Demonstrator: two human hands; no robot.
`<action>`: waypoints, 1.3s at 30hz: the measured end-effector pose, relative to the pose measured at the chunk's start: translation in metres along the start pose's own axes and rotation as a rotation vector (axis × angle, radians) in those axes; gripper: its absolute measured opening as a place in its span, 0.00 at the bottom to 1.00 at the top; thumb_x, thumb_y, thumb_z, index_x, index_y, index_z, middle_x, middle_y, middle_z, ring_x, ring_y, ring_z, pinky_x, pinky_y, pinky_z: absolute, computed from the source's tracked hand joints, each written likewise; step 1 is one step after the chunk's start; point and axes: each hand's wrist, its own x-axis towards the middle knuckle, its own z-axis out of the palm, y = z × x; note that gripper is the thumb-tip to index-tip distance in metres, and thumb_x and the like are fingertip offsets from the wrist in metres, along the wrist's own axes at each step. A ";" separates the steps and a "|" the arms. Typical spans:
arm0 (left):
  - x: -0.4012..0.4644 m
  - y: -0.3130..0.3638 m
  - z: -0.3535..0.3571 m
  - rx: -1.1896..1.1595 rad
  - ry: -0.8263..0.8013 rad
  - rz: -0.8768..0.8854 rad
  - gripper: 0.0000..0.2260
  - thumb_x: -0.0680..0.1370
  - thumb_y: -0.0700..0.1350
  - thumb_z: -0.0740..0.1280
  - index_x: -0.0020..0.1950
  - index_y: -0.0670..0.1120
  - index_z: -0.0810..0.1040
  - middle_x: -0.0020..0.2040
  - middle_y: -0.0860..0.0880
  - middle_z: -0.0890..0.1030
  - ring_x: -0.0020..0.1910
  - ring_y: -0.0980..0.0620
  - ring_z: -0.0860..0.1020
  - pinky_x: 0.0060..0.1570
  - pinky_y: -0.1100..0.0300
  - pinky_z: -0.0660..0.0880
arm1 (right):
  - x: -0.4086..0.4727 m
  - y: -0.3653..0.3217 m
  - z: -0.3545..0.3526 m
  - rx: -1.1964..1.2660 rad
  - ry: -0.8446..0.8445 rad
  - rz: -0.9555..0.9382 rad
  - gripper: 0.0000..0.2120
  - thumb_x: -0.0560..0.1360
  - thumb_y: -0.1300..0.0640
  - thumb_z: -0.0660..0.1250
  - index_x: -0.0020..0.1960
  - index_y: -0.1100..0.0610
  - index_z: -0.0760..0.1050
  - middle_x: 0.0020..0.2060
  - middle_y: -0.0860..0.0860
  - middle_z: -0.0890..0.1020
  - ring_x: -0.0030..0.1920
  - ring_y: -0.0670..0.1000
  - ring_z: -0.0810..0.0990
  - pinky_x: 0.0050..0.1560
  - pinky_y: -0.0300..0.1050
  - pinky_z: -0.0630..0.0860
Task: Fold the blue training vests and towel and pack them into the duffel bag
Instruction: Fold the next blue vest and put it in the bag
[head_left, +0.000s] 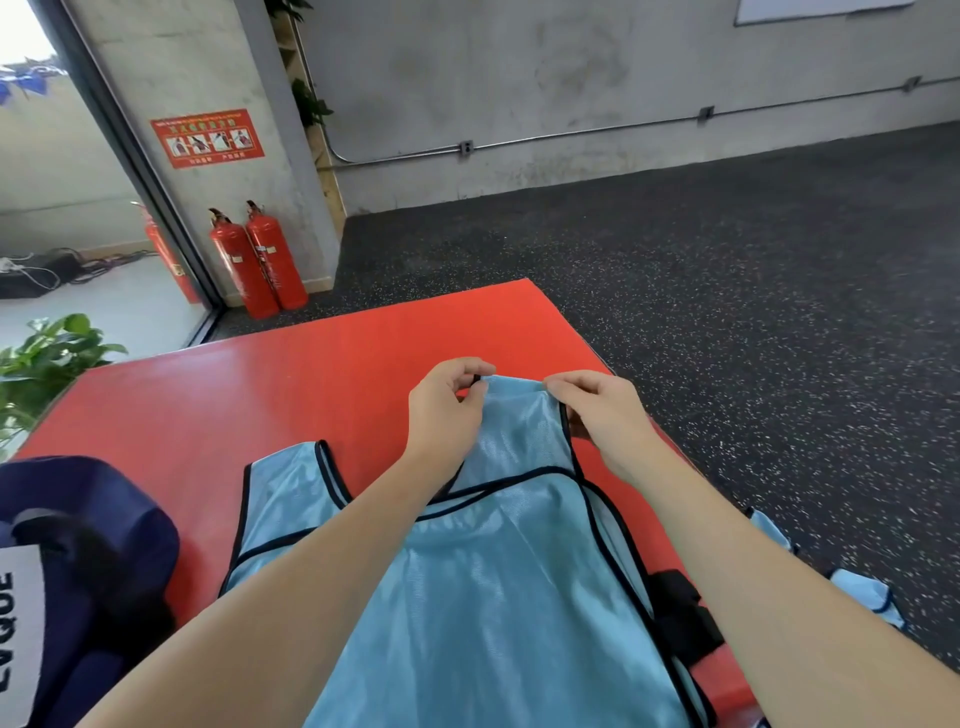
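Mid-frame, the left hand (449, 402) and right hand (605, 410) are each pinching one light-blue, black-trimmed mesh vest's (467, 597) shoulder strap above the red mat (234, 395); one navy duffel bag (98, 545) is sitting lower left.

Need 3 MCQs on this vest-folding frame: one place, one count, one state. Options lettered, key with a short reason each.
1. Where does the duffel bag lie relative to the light blue vest?
A. to its left on the red mat
B. on top of it
C. on the dark floor to its right

2. How many fire extinguishers stand against the concrete pillar, inside the room?
A. none
B. two
C. four

3. What are the hands doing with the vest?
A. both lie flat on it
B. only one touches it
C. both pinch its far shoulder strap

Key:
1 A, the navy bag sits at the left edge, beside the vest on the mat.
2 B, two red cylinders stand side by side.
3 C, the left hand and right hand each grip the strap's end with curled fingers.
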 end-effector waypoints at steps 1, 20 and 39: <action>0.000 0.000 0.000 0.000 -0.002 -0.002 0.11 0.79 0.38 0.68 0.51 0.54 0.83 0.52 0.62 0.83 0.53 0.64 0.79 0.50 0.75 0.72 | 0.001 0.003 0.000 -0.036 0.029 -0.043 0.04 0.76 0.59 0.72 0.47 0.54 0.86 0.42 0.50 0.86 0.41 0.47 0.82 0.42 0.39 0.80; -0.006 -0.049 0.007 0.671 -0.373 0.087 0.11 0.83 0.50 0.63 0.64 0.52 0.78 0.70 0.52 0.69 0.70 0.49 0.64 0.66 0.52 0.59 | 0.010 0.043 -0.016 -0.605 -0.077 0.036 0.26 0.68 0.51 0.80 0.62 0.49 0.75 0.51 0.47 0.82 0.48 0.50 0.83 0.52 0.46 0.79; -0.105 -0.061 -0.114 0.720 -0.320 0.169 0.12 0.82 0.52 0.64 0.65 0.54 0.78 0.64 0.58 0.78 0.68 0.55 0.72 0.70 0.51 0.64 | -0.042 0.034 -0.014 -0.900 -0.107 -0.284 0.11 0.79 0.58 0.67 0.60 0.53 0.79 0.54 0.47 0.82 0.54 0.46 0.79 0.57 0.40 0.75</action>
